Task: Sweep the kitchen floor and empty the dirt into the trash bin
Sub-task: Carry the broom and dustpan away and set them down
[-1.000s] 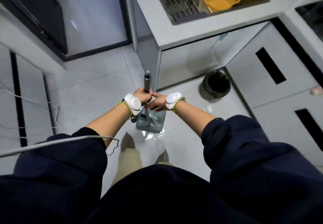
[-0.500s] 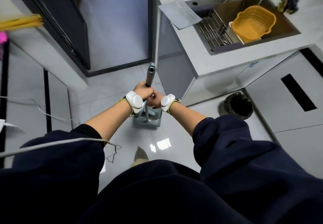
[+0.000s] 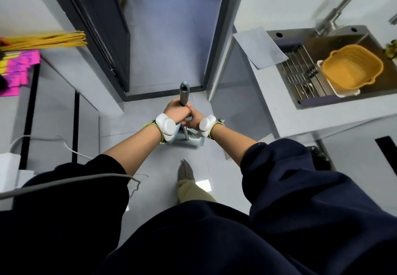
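Here both hands stack on one upright handle [image 3: 184, 93]: the left hand [image 3: 175, 111] curls its fingers round the grey grip, and the right hand [image 3: 196, 120] wraps the pole just below, touching it. The pale-blue head [image 3: 191, 140] sits on the floor [image 3: 159, 167] near the doorway [image 3: 169, 60] — brush or dustpan, I cannot tell. The dark bin [image 3: 320, 156] peeks from behind the right sleeve [image 3: 290, 180].

I saw both bare forearms reach forward and meet at the centre, dark navy sleeves pushed up near the elbows. The left hand [image 3: 175, 111] curled round the upright grey broom handle [image 3: 184, 95]. The right hand [image 3: 196, 121] wrapped it just nearer, touching the left.
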A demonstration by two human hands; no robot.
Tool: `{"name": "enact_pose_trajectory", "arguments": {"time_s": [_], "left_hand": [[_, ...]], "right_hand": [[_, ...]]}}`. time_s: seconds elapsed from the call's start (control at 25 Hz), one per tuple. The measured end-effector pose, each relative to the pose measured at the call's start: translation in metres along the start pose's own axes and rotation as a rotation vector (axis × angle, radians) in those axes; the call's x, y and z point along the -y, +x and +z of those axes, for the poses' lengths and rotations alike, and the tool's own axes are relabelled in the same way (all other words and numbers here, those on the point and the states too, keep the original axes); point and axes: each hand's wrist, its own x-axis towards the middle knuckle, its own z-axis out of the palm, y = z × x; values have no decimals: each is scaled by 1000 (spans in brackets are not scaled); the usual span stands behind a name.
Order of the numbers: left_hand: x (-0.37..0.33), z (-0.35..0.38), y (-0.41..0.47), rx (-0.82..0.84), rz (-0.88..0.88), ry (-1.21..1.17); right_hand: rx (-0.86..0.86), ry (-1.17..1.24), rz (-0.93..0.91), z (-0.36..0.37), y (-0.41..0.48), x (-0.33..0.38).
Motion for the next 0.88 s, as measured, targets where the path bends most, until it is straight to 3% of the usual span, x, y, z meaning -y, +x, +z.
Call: {"name": "enact_pose_trajectory", "arguments": {"time_s": [0.2, 0.88], "left_hand": [[-30, -21, 72, -21, 1, 28], [-136, -114, 282, 24, 19, 35]], "right_hand": [[93, -81, -22, -39, 74, 27], [1, -11, -100, -115, 281, 127]]}}
